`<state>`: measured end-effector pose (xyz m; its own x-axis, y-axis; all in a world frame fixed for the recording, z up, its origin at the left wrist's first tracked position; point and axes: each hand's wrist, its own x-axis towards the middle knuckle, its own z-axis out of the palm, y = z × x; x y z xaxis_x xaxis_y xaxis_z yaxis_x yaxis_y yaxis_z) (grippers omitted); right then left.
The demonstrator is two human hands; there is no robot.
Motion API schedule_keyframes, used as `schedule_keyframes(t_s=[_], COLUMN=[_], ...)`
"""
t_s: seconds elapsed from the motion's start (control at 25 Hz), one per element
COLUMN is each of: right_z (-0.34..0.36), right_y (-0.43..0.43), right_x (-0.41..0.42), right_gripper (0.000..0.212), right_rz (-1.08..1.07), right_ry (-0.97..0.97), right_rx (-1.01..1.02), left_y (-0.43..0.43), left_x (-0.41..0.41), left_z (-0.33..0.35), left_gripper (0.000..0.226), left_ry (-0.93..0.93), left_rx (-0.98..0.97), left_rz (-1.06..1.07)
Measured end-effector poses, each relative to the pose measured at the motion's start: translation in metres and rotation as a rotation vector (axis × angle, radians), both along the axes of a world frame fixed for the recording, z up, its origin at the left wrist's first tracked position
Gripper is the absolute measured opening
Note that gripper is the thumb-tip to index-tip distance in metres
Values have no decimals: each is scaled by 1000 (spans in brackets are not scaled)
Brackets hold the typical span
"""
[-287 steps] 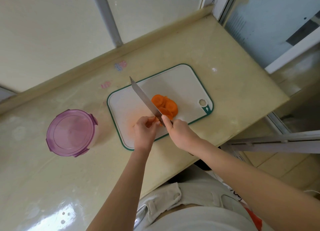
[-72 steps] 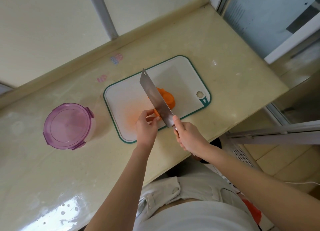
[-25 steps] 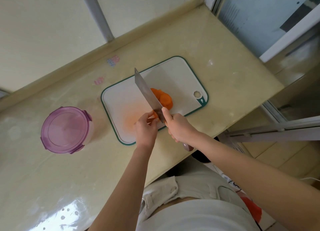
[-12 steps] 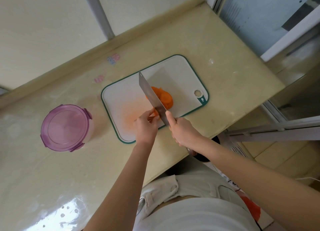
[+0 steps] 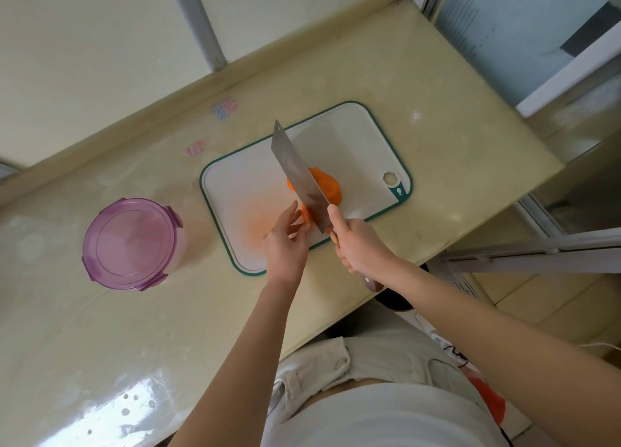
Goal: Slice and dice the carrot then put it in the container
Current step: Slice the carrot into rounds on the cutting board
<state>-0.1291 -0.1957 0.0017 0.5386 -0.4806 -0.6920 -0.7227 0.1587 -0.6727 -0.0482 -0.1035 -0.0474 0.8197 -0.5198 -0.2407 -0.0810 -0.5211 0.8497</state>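
On the white, green-rimmed cutting board (image 5: pixel 353 144) lies a pile of orange carrot slices (image 5: pixel 327 188). My right hand (image 5: pixel 359 245) grips the handle of a cleaver (image 5: pixel 297 174), whose blade is tilted over the slices and hides part of them. A small carrot stub (image 5: pixel 305 216) lies by the blade's heel. My left hand (image 5: pixel 285 241) sits just left of it, fingers straightened and fingertips at the stub. The container (image 5: pixel 129 243) stands on the counter to the left of the board with its purple lid on.
The beige counter (image 5: pixel 453 137) ends in an edge on the right and along the near side by my body. A raised ledge and window frame run along the back. Two small stickers (image 5: pixel 224 108) lie behind the board.
My left hand's fingers have straightened from their curled hold on the carrot stub. The cleaver blade has lifted and tilted, so its flat side now shows.
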Motion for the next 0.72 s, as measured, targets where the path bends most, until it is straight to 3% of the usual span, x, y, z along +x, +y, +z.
schedule_keyframes(t_s=[0.28,0.44,0.6,0.72], right_z=[6,7,9,11], right_y=[-5,-8,-10,-12], right_x=[-9,-12,-16,-18], right_gripper=[55,55,54,54], right_rz=[-99,-129,-164,-164], right_ry=[-23,-11,-11,-25], right_rx=[28,36,44,49], left_y=[7,6,-3,-20], left_x=[14,23,26,21], left_z=[-7,-11,-5,6], left_gripper=[31,30,26,35], left_ry=[106,37,-210,-139], left_rx=[-12,91,228,216], left_rz=[154,103,-26,-101])
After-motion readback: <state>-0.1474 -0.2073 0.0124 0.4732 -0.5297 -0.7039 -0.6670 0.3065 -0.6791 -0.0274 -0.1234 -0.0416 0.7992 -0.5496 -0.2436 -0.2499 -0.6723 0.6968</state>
